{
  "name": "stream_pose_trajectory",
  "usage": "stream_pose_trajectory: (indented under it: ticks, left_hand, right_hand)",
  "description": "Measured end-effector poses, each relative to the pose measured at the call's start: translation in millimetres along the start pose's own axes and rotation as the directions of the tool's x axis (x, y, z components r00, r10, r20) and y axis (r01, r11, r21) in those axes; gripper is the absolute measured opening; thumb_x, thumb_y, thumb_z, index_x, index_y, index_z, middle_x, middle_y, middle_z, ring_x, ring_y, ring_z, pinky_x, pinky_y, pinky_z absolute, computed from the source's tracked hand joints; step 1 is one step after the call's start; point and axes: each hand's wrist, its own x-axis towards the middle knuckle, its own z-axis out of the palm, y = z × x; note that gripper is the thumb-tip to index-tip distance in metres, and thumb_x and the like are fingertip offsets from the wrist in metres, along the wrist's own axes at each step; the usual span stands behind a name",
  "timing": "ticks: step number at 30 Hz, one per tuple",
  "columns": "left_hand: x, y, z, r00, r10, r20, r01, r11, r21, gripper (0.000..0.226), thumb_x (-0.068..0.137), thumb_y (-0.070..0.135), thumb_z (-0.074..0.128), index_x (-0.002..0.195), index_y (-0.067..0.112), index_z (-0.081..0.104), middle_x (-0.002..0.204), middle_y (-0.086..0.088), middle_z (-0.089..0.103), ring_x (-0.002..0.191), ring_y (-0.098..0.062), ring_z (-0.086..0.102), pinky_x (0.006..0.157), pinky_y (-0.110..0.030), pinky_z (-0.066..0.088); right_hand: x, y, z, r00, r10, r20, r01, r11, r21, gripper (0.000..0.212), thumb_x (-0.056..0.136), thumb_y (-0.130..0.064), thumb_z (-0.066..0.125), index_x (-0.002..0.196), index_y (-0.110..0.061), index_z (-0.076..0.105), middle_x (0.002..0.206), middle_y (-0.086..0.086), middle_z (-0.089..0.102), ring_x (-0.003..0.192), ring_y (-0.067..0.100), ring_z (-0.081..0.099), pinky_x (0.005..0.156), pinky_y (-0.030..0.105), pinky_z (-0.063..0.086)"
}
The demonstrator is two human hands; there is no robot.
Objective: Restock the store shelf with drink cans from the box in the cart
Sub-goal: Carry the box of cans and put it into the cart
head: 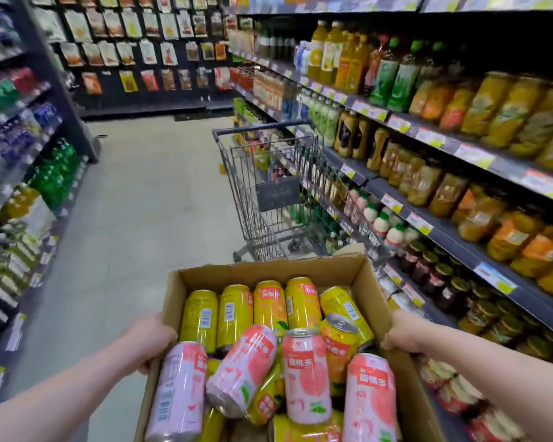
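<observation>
While the cardboard box (332,269) is carried in front of the person, it sits between the two hands. The left grip (150,342) is clenched on the left wall of the box, and the right grip (403,333) is clenched on the right wall, so both are grasping the box. How the fingertips lie under the cardboard, I cannot tell.

The box is open at the top and full of drink cans lying on their sides or tilted. The pink cans (305,374) lie nearest to the person, between the two grips, and some of them rest on top of other cans. The yellow cans (233,314) and the orange cans (270,303) lie in a row at the far wall of the box.

Beyond the box, a wire shopping cart (268,186) stands on the grey floor (141,202), just beside the right shelf (444,237). This shelf carries juice bottles (348,59) and jars (428,183), with price tags (422,223) along its edges.
</observation>
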Motion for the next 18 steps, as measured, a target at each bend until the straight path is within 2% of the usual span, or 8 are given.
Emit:
stream_pose_trajectory:
  ticks: [2,4,7,9,10,12,13,18]
  left_hand:
    - [48,25,-14,0.999,0.031,0.026,-0.031,1.000,0.002,0.016,0.074,0.003,0.054,0.059,0.006,0.050,0.039,-0.011,0.051,0.031,-0.026,0.050,0.033,-0.021,0.039]
    - [94,55,-30,0.996,0.072,0.048,-0.073,0.997,0.027,0.015,0.073,0.002,0.052,0.058,0.007,0.050,0.037,-0.009,0.049,0.029,-0.025,0.050,0.032,-0.022,0.039]
    - [154,104,-53,0.989,0.139,0.054,-0.143,0.987,0.067,0.010,0.073,0.002,0.052,0.064,0.007,0.051,0.042,-0.011,0.051,0.032,-0.025,0.051,0.033,-0.024,0.040]
    - [189,137,-62,0.983,0.174,0.063,-0.178,0.982,0.066,0.006,0.073,0.001,0.053,0.070,0.006,0.052,0.051,-0.015,0.055,0.039,-0.028,0.055,0.038,-0.027,0.045]
    - [213,160,-65,0.977,0.195,0.088,-0.202,0.976,0.077,0.006,0.074,0.001,0.053,0.071,0.006,0.052,0.054,-0.016,0.055,0.041,-0.028,0.056,0.039,-0.028,0.046]
    - [236,188,-68,0.965,0.235,0.119,-0.247,0.964,0.101,0.009,0.077,0.000,0.051,0.071,0.006,0.050,0.055,-0.014,0.052,0.038,-0.025,0.053,0.033,-0.025,0.044]
    - [249,205,-67,0.958,0.253,0.135,-0.268,0.957,0.108,0.010,0.078,0.000,0.050,0.070,0.006,0.049,0.055,-0.014,0.051,0.036,-0.023,0.050,0.031,-0.024,0.042]
    - [325,293,-58,0.936,0.286,0.205,-0.321,0.932,0.168,0.007,0.079,0.000,0.050,0.072,0.002,0.049,0.057,-0.015,0.051,0.038,-0.024,0.050,0.028,-0.024,0.038]
  right_hand:
    - [27,-21,-6,0.999,0.043,-0.008,-0.043,0.999,0.009,0.031,0.077,-0.014,0.067,0.103,-0.001,0.057,0.097,0.012,0.065,0.079,0.026,0.065,0.062,0.028,0.054]
    - [52,-41,-14,0.998,0.066,-0.019,-0.066,0.998,0.011,0.034,0.077,-0.016,0.066,0.107,-0.001,0.060,0.104,0.014,0.067,0.090,0.028,0.068,0.068,0.031,0.055]
    - [80,-69,-32,0.993,0.114,-0.036,-0.112,0.991,0.068,0.035,0.077,-0.017,0.066,0.107,-0.002,0.061,0.105,0.015,0.068,0.091,0.028,0.069,0.068,0.030,0.056]
    - [99,-83,-40,0.989,0.143,-0.030,-0.136,0.976,0.173,0.034,0.076,-0.011,0.066,0.107,0.002,0.060,0.102,0.019,0.068,0.087,0.032,0.069,0.070,0.039,0.059]
    - [115,-88,-47,0.985,0.169,-0.034,-0.158,0.962,0.221,0.033,0.076,-0.008,0.065,0.106,0.004,0.059,0.099,0.021,0.068,0.081,0.033,0.070,0.065,0.042,0.059]
    - [127,-94,-59,0.980,0.197,-0.042,-0.182,0.956,0.228,0.029,0.077,-0.005,0.063,0.103,0.002,0.055,0.083,0.015,0.064,0.056,0.026,0.064,0.039,0.031,0.052]
    - [137,-96,-67,0.977,0.209,-0.049,-0.191,0.951,0.242,0.026,0.077,-0.005,0.062,0.102,0.000,0.054,0.077,0.013,0.061,0.049,0.022,0.060,0.032,0.026,0.045]
    - [213,-108,-112,0.962,0.271,-0.037,-0.241,0.904,0.352,0.021,0.076,-0.002,0.059,0.097,-0.002,0.054,0.074,0.015,0.058,0.054,0.026,0.060,0.035,0.026,0.044]
